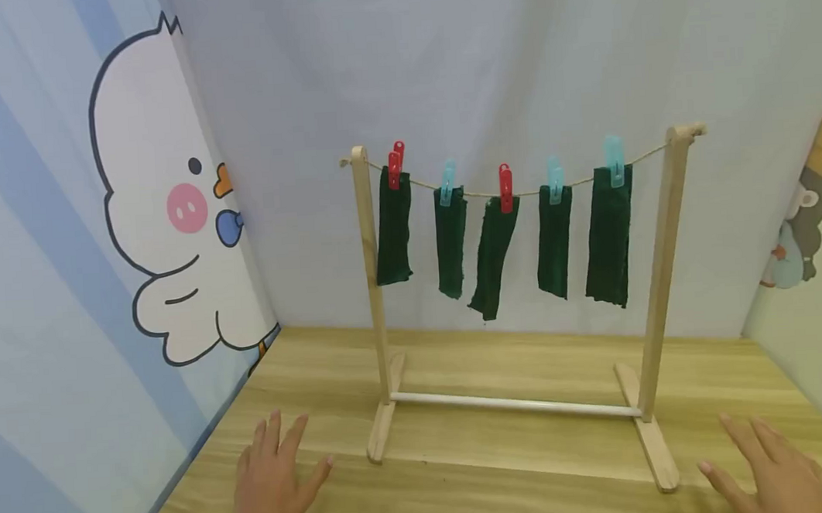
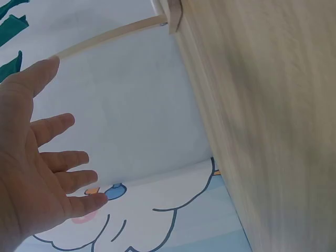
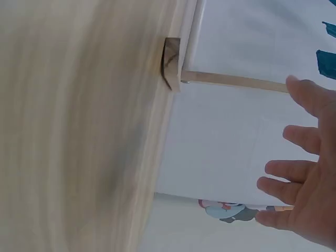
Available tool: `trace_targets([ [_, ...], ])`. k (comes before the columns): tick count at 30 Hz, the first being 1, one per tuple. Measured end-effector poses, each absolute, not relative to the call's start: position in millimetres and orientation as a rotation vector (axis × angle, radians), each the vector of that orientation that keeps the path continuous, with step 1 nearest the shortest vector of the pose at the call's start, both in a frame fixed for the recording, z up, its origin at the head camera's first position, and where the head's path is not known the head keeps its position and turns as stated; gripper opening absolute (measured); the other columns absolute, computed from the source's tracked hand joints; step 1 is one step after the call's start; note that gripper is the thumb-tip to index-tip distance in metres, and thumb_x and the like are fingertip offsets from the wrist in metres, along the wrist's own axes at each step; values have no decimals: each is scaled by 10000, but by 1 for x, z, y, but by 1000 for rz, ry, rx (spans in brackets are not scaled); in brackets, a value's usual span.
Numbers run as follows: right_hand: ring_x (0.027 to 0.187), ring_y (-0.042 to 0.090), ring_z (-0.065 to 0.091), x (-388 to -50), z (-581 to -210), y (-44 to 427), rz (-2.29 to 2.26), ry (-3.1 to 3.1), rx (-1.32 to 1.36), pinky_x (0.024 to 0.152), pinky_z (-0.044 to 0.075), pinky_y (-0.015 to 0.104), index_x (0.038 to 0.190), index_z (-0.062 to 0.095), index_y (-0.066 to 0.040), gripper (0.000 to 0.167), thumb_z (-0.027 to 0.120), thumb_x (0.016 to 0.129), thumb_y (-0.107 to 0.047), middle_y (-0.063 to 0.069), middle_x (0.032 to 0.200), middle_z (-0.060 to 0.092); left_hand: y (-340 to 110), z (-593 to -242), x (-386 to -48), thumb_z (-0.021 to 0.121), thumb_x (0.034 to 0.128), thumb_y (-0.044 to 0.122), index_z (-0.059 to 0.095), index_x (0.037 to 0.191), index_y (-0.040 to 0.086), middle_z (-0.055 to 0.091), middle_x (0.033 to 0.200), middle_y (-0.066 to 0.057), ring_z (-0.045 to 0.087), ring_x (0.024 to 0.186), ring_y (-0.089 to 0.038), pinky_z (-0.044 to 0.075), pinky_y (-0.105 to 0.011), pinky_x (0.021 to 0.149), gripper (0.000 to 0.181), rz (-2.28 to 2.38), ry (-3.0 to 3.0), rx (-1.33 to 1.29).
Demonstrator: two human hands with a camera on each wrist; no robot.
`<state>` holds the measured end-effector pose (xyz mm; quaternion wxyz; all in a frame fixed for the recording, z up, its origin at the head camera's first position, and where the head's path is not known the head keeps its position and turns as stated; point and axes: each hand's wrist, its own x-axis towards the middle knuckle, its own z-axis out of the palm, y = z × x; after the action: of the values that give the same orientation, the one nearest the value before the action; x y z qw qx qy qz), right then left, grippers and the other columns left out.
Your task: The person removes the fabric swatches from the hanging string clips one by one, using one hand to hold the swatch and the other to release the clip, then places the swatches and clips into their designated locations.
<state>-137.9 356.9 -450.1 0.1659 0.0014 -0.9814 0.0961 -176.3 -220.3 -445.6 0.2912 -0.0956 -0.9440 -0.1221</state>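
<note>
while the table (image 1: 506, 468) spans the bottom, a wooden rack (image 1: 516, 403) stands on it | left hand (image 1: 269, 477) near its left end, fingers spread apart | right hand (image 1: 774, 466) near the other end, spread too | five green cloths (image 1: 498, 256) hanging up top | red pegs (image 1: 506, 189), blue pegs (image 1: 614, 160) clipping them to the string (image 1: 581, 182)

Soft light, faint diffuse shadows

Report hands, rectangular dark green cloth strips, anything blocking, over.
Left hand, right hand: empty, fingers spread. Five green rectangular cloth strips pegged on thin beige string. Nothing visible blocking the strips.
</note>
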Motion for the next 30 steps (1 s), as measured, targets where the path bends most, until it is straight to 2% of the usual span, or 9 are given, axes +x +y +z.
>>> trace_targets([
  [3,880,628,465,-142,-440,352,361,-2728,63,638,395,663,1193,468,135,681,681,832,-401,463,1128,422,-219,-441,-183,789,690,343,627,1130,-2,516,1178,-315,508,1031,-485,434,-622,688,583,-364,-2362,-314],
  [8,922,552,494,-143,-428,331,609,-2535,91,663,397,623,1202,491,139,569,718,824,-221,388,1118,502,-212,-431,-192,798,677,253,656,1045,-18,596,1048,-274,597,868,-427,473,-563,596,479,-463,-2222,-362],
  [11,1007,190,576,-145,-421,316,738,-2407,82,777,475,356,1228,515,91,525,723,820,-166,319,1123,556,-207,-426,-194,790,702,215,655,1046,-11,619,1010,-230,610,845,-397,485,-533,629,433,-556,-2214,-337],
  [12,999,58,554,-145,-418,312,785,-2376,74,782,459,243,1239,518,74,513,719,825,-154,292,1125,571,-205,-424,-195,789,710,202,654,1050,-6,623,1011,-213,610,856,-387,487,-525,648,421,-591,-2219,-322],
  [15,935,-206,399,-148,-409,301,939,-2283,61,729,311,0,1261,528,28,485,707,839,-129,3,1167,607,-198,-418,-196,782,733,175,648,1063,8,629,1021,-172,604,906,-360,484,-503,712,394,-679,-2234,-278],
  [17,957,-187,431,-149,-402,293,1037,-2216,68,755,332,15,1264,534,14,463,696,841,-83,-153,1141,577,-193,-415,-198,775,744,156,643,1065,7,630,1026,-163,596,937,-354,476,-499,750,378,-723,-2242,-268],
  [19,975,-122,486,-152,-396,286,1115,-2139,96,775,361,46,1242,555,21,437,689,827,-6,-250,1106,545,-187,-412,-199,766,756,148,639,1074,4,630,1040,-158,588,964,-350,468,-498,778,371,-766,-2248,-262],
  [24,987,19,558,-159,-382,267,1208,-1986,232,798,408,109,1169,574,94,438,658,748,185,-90,1107,619,-175,-406,-201,751,778,141,634,1109,9,627,1076,-141,572,1013,-335,449,-495,827,375,-855,-2254,-259],
  [30,969,53,583,-168,-372,252,1226,-1910,394,809,430,141,1124,568,146,419,635,721,241,-3,1108,640,-165,-400,-209,758,767,102,640,1105,14,634,1065,-136,578,1007,-320,452,-486,826,369,-891,-2162,-308],
])
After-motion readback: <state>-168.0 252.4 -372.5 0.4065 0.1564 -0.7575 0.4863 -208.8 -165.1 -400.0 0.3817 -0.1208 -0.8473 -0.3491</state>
